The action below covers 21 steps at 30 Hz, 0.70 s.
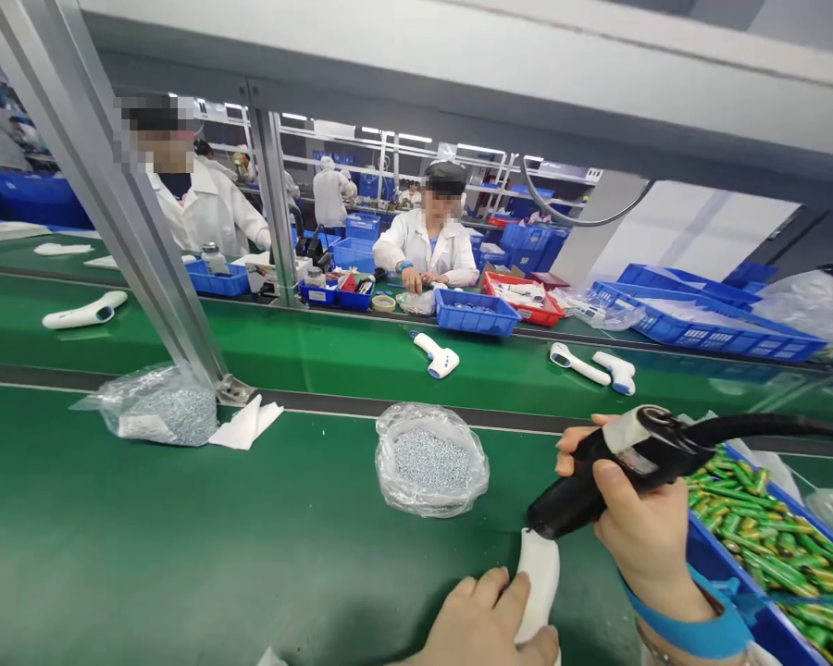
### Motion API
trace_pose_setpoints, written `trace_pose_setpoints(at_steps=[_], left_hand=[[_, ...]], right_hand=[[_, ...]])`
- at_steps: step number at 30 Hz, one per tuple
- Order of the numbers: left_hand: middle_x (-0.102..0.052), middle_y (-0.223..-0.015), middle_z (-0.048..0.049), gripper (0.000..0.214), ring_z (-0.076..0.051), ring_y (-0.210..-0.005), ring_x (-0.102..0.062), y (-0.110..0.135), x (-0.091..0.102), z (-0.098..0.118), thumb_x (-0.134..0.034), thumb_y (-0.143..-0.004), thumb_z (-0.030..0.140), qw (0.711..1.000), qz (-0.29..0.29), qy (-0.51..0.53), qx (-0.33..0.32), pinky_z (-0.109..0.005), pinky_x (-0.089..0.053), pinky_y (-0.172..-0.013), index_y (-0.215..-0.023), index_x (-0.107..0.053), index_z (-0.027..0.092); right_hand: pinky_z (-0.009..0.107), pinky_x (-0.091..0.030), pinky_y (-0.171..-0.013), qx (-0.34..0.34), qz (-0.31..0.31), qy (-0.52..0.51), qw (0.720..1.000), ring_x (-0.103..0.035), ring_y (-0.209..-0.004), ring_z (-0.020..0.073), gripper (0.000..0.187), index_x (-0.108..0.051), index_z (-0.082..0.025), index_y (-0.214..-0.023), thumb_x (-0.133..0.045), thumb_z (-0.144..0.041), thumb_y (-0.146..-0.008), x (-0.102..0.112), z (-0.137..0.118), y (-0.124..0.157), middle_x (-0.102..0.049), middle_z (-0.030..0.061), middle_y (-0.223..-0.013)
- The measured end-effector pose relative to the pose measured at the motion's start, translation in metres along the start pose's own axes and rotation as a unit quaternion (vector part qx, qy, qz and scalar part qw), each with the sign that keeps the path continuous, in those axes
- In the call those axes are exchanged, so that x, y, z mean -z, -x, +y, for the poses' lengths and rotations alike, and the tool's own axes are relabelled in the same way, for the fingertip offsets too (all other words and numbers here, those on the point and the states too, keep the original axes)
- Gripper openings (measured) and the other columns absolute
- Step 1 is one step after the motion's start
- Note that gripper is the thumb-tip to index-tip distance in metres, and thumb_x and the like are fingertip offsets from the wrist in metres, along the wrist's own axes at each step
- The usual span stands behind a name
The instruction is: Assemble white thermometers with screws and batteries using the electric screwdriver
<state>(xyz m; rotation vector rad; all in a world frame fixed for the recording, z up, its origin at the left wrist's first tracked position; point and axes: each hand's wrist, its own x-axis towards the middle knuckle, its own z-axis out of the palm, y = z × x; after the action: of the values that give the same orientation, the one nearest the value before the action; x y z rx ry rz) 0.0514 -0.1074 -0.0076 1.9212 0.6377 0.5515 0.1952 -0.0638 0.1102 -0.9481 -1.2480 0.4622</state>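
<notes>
My right hand (pixel 639 527) is wrapped round a black electric screwdriver (pixel 597 476) with a black cable running off to the right. Its tip points down onto a white thermometer casing (pixel 540 578) lying on the green mat. My left hand (pixel 482 624) grips that white casing from below, at the bottom edge of the view. A blue wrist strap (pixel 694 629) circles my right wrist. An open clear bag of small silver screws (pixel 430 460) sits just left of the screwdriver.
A blue bin of green parts (pixel 770 546) stands at the right. Another bag of screws (pixel 156 407) and white paper (pixel 246 424) lie by a metal post (pixel 139 240). White thermometers (pixel 437 356) ride the green conveyor. Workers in white coats (pixel 430 245) sit opposite among blue trays (pixel 476 314).
</notes>
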Motion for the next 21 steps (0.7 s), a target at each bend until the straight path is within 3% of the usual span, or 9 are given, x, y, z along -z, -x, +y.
trace_pose_setpoints(at_steps=[3,6,8,15,21], left_hand=[[-0.038,-0.136,-0.0242,0.037,-0.049,-0.12,-0.039,0.003,0.007,0.013,-0.035,-0.093,0.033,0.996,-0.051,-0.072,-0.03,-0.056,-0.032,-0.083,-0.119,-0.06,0.022],[-0.039,-0.132,-0.0317,0.044,-0.052,-0.116,-0.042,0.003,0.015,0.027,-0.063,-0.08,0.031,0.986,-0.069,-0.142,-0.05,-0.057,-0.037,-0.082,-0.119,-0.058,0.011],[-0.043,-0.13,-0.0317,0.053,-0.05,-0.113,-0.046,0.001,0.019,0.033,-0.075,-0.069,0.033,0.98,-0.076,-0.175,-0.054,-0.054,-0.042,-0.081,-0.114,-0.06,0.01],[-0.039,-0.137,-0.0243,0.052,-0.039,-0.12,-0.044,0.0,0.027,0.042,-0.057,-0.082,0.047,0.939,-0.157,-0.304,-0.046,-0.046,-0.047,-0.085,-0.122,-0.051,0.014],[-0.04,-0.137,-0.0203,0.053,-0.036,-0.118,-0.046,0.002,0.025,0.039,-0.052,-0.083,0.053,0.928,-0.138,-0.343,-0.056,-0.044,-0.048,-0.085,-0.122,-0.051,0.017]], right_hand=[[0.025,-0.05,-0.047,-0.02,0.007,0.0,1.0,-0.056,-0.052,0.0137,0.035,-0.056,-0.024,-0.096,-0.073,-0.043,-0.072,0.0,-0.002,0.001,-0.061,0.0011,-0.071],[0.027,-0.05,-0.046,-0.051,0.013,0.01,0.999,-0.055,-0.051,0.015,0.041,-0.056,-0.024,-0.095,-0.076,-0.045,-0.067,0.002,-0.002,0.0,-0.06,0.0014,-0.069],[0.027,-0.049,-0.045,-0.064,0.013,0.016,0.998,-0.055,-0.051,0.0155,0.043,-0.055,-0.024,-0.095,-0.077,-0.046,-0.065,0.002,-0.001,-0.003,-0.06,0.0015,-0.068],[0.027,-0.046,-0.049,-0.085,0.017,-0.008,0.996,-0.052,-0.053,0.0148,0.038,-0.054,-0.024,-0.093,-0.075,-0.04,-0.067,0.01,0.004,-0.011,-0.058,-0.0004,-0.066],[0.026,-0.046,-0.051,-0.067,0.018,-0.006,0.998,-0.053,-0.055,0.0142,0.037,-0.052,-0.022,-0.101,-0.071,-0.034,-0.071,0.015,0.017,-0.01,-0.059,0.0002,-0.071]])
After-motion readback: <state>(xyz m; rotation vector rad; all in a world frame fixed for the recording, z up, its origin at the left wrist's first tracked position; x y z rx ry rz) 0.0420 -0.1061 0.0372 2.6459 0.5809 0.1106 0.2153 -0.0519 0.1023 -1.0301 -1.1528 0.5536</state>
